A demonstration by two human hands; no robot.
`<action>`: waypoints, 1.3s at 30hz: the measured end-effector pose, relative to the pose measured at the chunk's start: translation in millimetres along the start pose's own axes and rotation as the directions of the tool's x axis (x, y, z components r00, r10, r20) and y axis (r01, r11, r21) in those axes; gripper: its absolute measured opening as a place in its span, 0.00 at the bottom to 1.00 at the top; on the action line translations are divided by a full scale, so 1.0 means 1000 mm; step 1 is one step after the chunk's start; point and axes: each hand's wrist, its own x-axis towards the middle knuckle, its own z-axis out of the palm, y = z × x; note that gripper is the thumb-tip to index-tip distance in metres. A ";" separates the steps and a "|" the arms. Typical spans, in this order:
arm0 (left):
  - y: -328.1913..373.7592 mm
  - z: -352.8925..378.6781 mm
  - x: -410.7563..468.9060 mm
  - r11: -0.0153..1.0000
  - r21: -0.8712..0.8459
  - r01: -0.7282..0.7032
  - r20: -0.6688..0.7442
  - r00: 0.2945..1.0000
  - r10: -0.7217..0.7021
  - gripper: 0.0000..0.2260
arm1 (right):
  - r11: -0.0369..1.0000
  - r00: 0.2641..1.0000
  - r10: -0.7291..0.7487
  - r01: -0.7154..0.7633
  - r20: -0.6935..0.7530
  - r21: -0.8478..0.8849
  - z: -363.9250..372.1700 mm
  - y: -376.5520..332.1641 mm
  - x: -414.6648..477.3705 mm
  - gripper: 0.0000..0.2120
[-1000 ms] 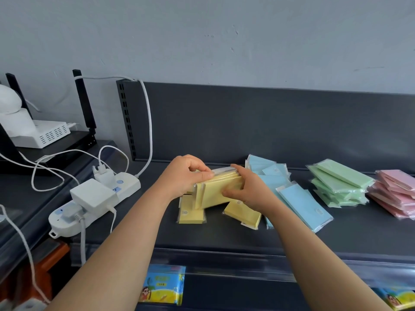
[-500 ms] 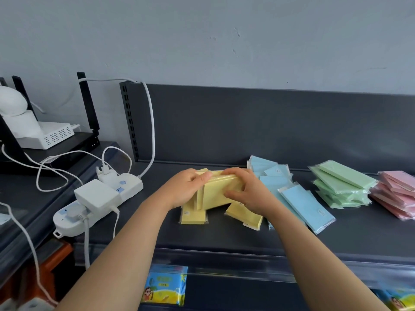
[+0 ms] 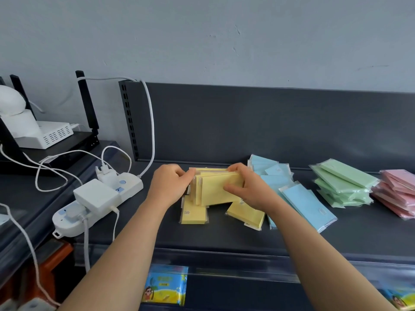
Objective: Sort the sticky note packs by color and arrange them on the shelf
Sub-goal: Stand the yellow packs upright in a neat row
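Left hand (image 3: 170,187) and right hand (image 3: 248,191) each close their grip on one end of the yellow packs (image 3: 216,190), whose long axis lies crosswise.

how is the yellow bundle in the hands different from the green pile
Pose: the yellow bundle stands on edge, while the green pile lies flat, its packs fanned unevenly. State: the yellow bundle is gripped between the left hand and right hand; the green pile is untouched. Place: the yellow bundle is left of the blue packs, the green pile right of them. Both are clear-wrapped packs over the same dark shelf.
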 end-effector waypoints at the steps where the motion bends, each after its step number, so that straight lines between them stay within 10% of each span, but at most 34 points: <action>1: 0.000 0.001 0.001 0.999 -0.048 0.001 -0.029 1.000 -0.003 0.13 | 1.000 1.000 -0.001 0.001 -0.006 0.027 0.000 0.000 -0.001 0.18; 10: -0.028 0.048 0.019 0.786 -0.494 0.373 0.485 0.868 -0.107 0.44 | 0.995 0.995 0.094 -0.094 0.017 0.037 0.002 -0.001 0.006 0.18; 15: 0.004 0.028 0.016 0.829 -0.518 0.209 0.220 0.970 -0.107 0.23 | 0.981 0.973 0.166 -0.147 -0.163 0.124 -0.007 -0.001 0.013 0.18; 18: 0.003 0.022 0.025 0.969 -0.239 0.064 0.083 0.995 -0.045 0.18 | 0.978 0.938 0.198 -0.169 -0.286 0.122 -0.025 -0.001 0.020 0.19; 26: -0.001 0.048 0.049 0.979 0.202 -0.020 0.410 0.910 -0.066 0.27 | 0.976 0.926 0.217 -0.199 -0.309 0.088 -0.039 0.005 0.040 0.20; 33: 0.002 0.036 0.059 0.986 0.155 0.057 0.532 0.837 -0.132 0.29 | 0.974 0.950 0.225 -0.219 -0.218 0.053 -0.036 0.009 0.073 0.22; 39: 0.016 0.041 0.080 0.994 -0.094 0.065 0.275 0.961 -0.037 0.36 | 0.991 0.989 0.135 -0.134 -0.062 0.008 -0.025 0.004 0.100 0.17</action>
